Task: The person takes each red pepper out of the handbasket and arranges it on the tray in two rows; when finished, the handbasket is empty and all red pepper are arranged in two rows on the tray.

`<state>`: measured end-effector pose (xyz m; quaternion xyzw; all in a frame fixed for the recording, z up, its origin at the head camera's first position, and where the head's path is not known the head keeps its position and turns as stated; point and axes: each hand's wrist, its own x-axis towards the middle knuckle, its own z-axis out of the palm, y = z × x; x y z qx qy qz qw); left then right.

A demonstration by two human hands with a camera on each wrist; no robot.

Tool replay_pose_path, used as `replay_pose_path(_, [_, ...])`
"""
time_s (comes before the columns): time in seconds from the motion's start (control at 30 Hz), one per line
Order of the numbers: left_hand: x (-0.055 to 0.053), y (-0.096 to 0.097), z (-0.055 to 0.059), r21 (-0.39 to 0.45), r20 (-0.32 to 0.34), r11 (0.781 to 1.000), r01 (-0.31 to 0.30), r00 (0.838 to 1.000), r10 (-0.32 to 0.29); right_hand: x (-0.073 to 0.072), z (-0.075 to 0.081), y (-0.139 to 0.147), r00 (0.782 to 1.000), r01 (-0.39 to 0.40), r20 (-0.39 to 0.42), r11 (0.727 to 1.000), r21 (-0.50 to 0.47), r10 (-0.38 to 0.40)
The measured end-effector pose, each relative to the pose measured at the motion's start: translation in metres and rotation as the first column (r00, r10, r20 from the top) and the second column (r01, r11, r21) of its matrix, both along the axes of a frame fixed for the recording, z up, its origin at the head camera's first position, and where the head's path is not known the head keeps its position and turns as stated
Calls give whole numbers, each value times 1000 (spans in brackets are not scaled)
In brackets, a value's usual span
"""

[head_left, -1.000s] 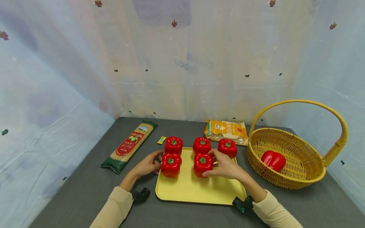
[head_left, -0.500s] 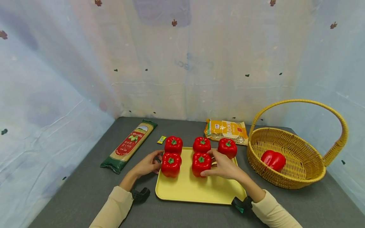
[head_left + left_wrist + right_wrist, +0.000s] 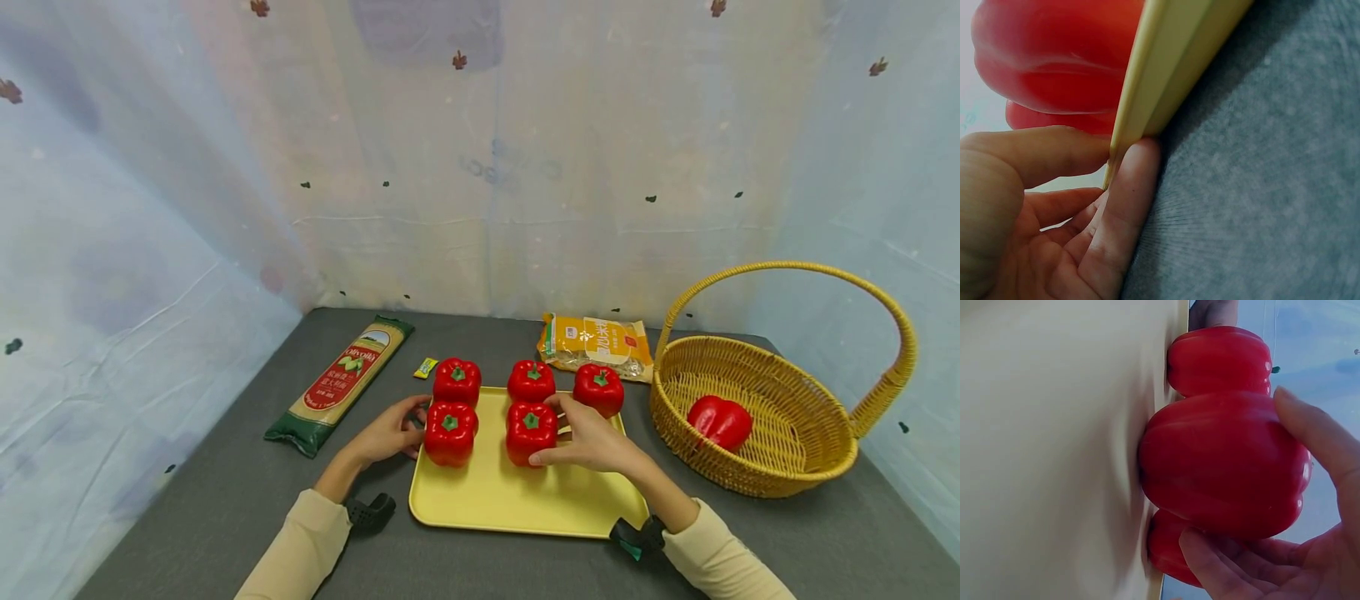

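Note:
The yellow tray point(image 3: 517, 507) bears several red bell peppers with green stems. My right hand point(image 3: 592, 437) grips the front middle bell pepper point(image 3: 531, 437) from its right side, thumb at the near side and fingers at the far side. In the right wrist view this bell pepper point(image 3: 1222, 465) stands upright, close over the tray surface. My left hand point(image 3: 387, 431) is at the tray's left edge. There the left wrist view shows its fingers pinching the tray rim point(image 3: 1132, 94), beside the front left bell pepper point(image 3: 449, 435).
A wicker basket point(image 3: 821, 471) with a tall handle stands at right, another bell pepper point(image 3: 720, 422) lying in it. A pasta packet point(image 3: 341, 383) lies at left, a small yellow packet point(image 3: 425, 368) behind the tray, and an orange bag point(image 3: 597, 343) at the back.
My right hand and the front middle bell pepper have shifted slightly to the left over the last second. The left hand holds still at the tray edge.

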<state>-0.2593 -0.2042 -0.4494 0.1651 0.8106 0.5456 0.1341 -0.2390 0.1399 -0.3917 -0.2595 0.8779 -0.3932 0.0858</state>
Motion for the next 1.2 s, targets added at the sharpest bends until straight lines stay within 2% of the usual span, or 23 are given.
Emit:
replay_pose_path(0.27, [0, 0, 0, 8, 1, 1000, 4, 1000, -4, -2, 3, 4, 1000, -27, 7, 999, -22, 27])
replay_pose_path(0.53, [-1, -1, -1, 20, -6, 1000, 6, 1000, -6, 1, 16, 12, 999, -42, 2, 997, -60, 42])
replay_pose_path(0.6, [3, 1, 4, 19, -7, 1000, 5, 1000, -5, 2, 20, 15, 999, -37, 1, 997, -67, 38])
replay_pose_path(0.7, [3, 1, 4, 22, -6, 1000, 5, 1000, -5, 3, 27, 21, 1000, -31, -2, 996, -87, 31])
replay_pose_path(0.77, [3, 1, 4, 17, -1, 1000, 2, 1000, -2, 3, 33, 27, 1000, -17, -2, 995, -101, 16])
replay_pose_path(0.83, [0, -1, -2, 19, 1, 1000, 1, 1000, -1, 4, 41, 34, 1000, 1, -17, 994, -106, -3])
replay_pose_path(1.0, [0, -1, -1, 16, 3, 1000, 1, 1000, -1, 5, 57, 60, 995, 56, -73, 993, -108, -64])
replay_pose_path(1.2, [0, 0, -1, 22, 10, 1000, 1, 1000, -1, 8, 77, 100, 971, 163, -165, 983, -82, -175])
